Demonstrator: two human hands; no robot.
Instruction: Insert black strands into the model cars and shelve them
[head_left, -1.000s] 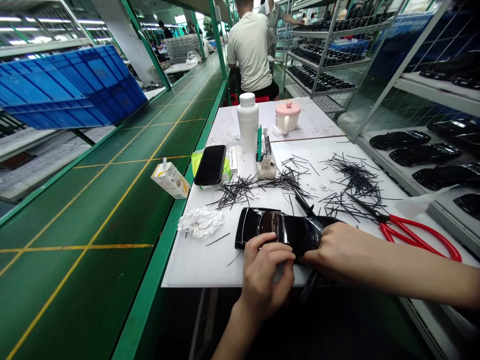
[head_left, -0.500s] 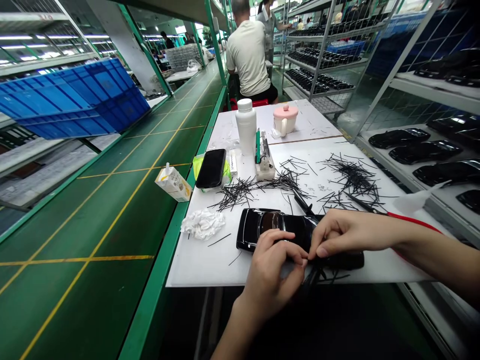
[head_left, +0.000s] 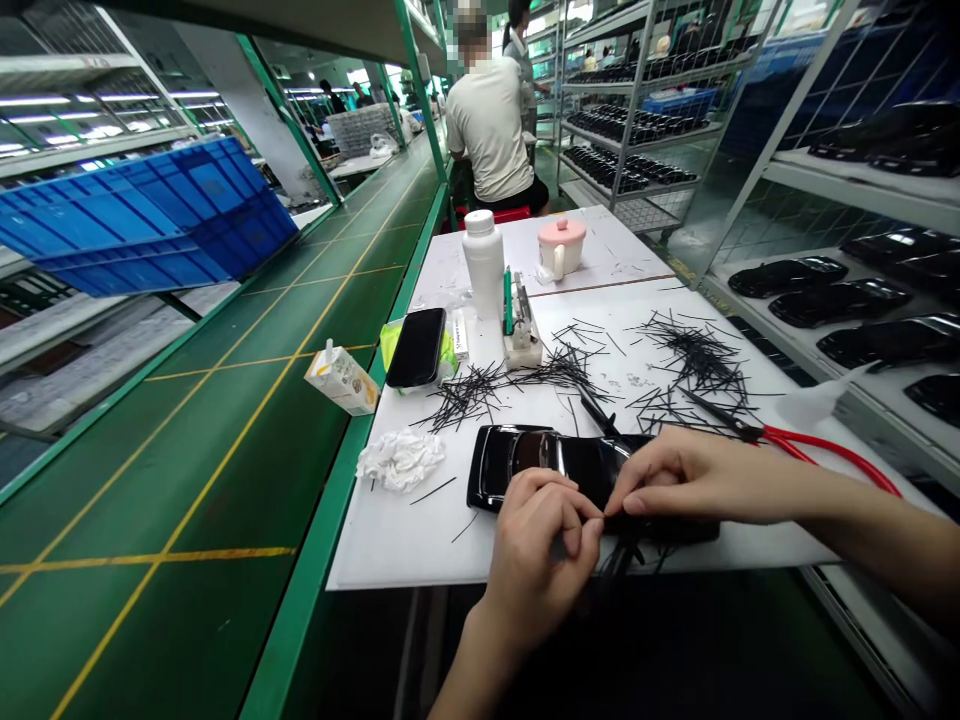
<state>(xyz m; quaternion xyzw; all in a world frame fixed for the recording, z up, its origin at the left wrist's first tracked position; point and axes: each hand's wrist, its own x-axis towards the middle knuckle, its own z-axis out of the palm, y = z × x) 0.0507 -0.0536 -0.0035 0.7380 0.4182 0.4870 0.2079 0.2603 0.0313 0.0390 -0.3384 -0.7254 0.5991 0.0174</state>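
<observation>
A glossy black model car (head_left: 517,455) lies on the white table near its front edge, its right part covered by my hands. My left hand (head_left: 544,540) is at its near side with fingers curled and pinched. My right hand (head_left: 675,475) reaches over the car from the right, thumb and forefinger pressed together beside the left fingertips. Whatever the fingertips hold is too small to make out. Thin black strips (head_left: 697,355) lie in loose piles behind the car. Red-handled scissors (head_left: 795,438) rest to the right, partly behind my right forearm.
A phone (head_left: 417,347), crumpled tissue (head_left: 401,461), drink carton (head_left: 341,378), white bottle (head_left: 484,265) and pink-lidded cup (head_left: 561,247) stand or lie around the table. The green conveyor (head_left: 247,440) runs along the left. Racks of black cars (head_left: 855,300) line the right; a person (head_left: 491,125) sits ahead.
The view has shifted slightly, and more of the red scissor handles shows. My hands remain together at the car, with the left fingers curled a little more.
</observation>
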